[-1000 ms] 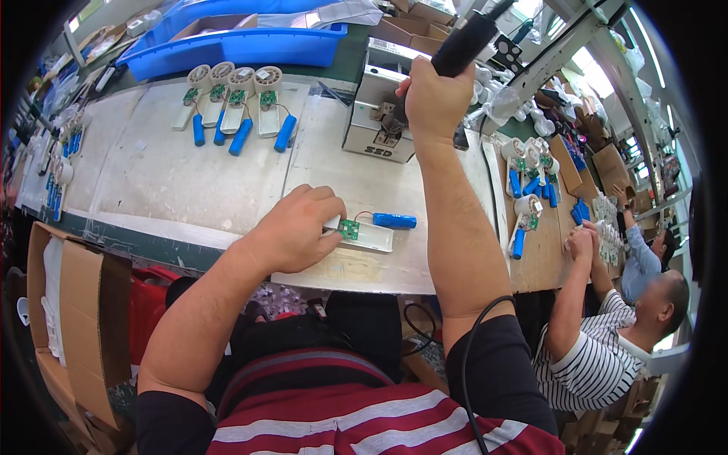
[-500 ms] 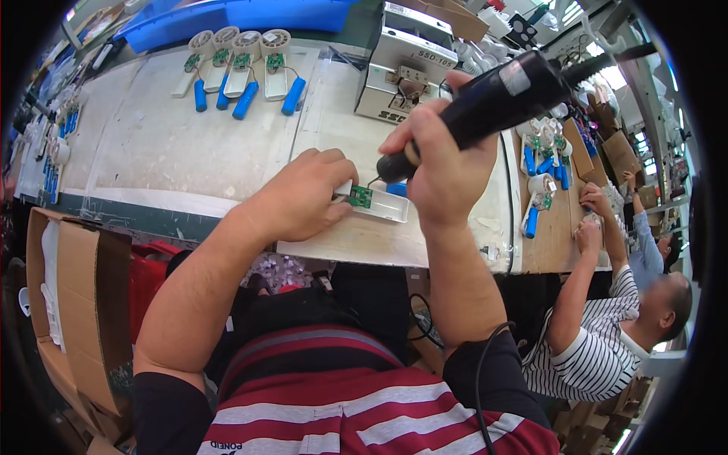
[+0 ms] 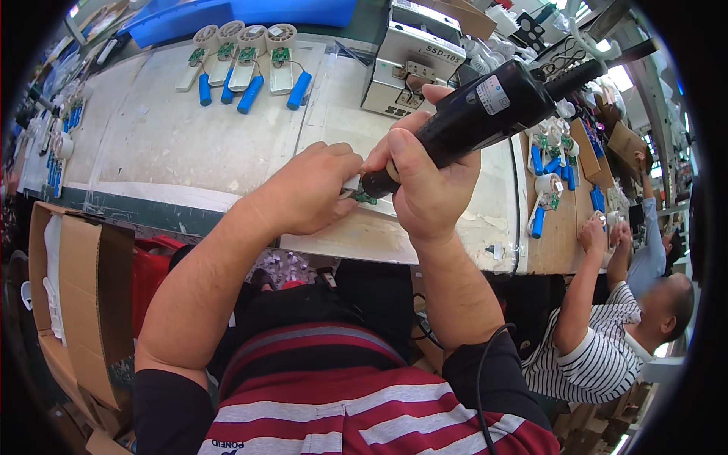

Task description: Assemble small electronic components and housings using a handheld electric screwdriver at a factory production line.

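Note:
My right hand (image 3: 431,182) is wrapped round a black electric screwdriver (image 3: 478,110), held tilted with its nose down to the left. The nose covers part of a small green circuit board (image 3: 366,199), and the bit's tip is hidden. My left hand (image 3: 315,189) grips the white plastic part (image 3: 350,184) that carries the board, fingers closed at its left end. Most of that white part is out of sight behind my right hand and the tool.
Several small white fans (image 3: 251,36) with boards and blue battery cells (image 3: 250,94) lie at the back left. A metal power-supply box (image 3: 413,57) stands behind my hands, a blue bin (image 3: 227,14) beyond. Similar fans (image 3: 547,184) lie right, near a co-worker's hands (image 3: 595,233). A cardboard box (image 3: 80,280) stands left.
My right hand and the screwdriver have moved left and slightly down, over the board, hiding the white tray-like end seen before. My left hand has stayed nearly in place.

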Demonstrator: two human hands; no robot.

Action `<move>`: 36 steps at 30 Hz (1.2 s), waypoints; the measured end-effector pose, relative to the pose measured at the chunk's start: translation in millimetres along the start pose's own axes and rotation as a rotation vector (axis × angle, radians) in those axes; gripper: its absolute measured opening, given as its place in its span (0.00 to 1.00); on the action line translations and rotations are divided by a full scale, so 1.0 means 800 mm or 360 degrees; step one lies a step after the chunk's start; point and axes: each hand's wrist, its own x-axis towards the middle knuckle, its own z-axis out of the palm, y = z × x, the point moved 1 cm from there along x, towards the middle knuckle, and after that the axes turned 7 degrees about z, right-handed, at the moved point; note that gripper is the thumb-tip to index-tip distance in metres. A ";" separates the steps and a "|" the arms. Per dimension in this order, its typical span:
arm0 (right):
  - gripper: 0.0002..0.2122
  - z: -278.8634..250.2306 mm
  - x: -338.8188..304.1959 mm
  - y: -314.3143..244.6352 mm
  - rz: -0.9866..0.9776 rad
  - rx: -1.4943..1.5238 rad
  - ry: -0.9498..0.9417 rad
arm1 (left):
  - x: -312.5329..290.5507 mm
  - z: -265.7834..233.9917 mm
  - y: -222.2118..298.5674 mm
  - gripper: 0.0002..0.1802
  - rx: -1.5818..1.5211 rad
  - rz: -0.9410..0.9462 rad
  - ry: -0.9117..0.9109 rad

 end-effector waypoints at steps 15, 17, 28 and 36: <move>0.29 0.000 -0.014 0.006 -0.0002 -0.0055 -0.0114 | 0.000 0.005 -0.004 0.20 -0.0008 0.0003 0.0041; 0.30 -0.003 -0.008 0.002 0.0000 -0.0059 -0.0085 | -0.001 0.002 -0.002 0.21 0.0019 0.0048 0.0069; 0.29 -0.108 0.030 0.008 0.0140 -0.0256 0.0279 | 0.007 -0.035 0.020 0.20 0.0363 -0.0394 -0.0336; 0.17 -0.171 0.034 0.026 0.0189 -0.0328 0.0443 | 0.091 -0.105 -0.047 0.13 0.0738 -0.0112 -0.0442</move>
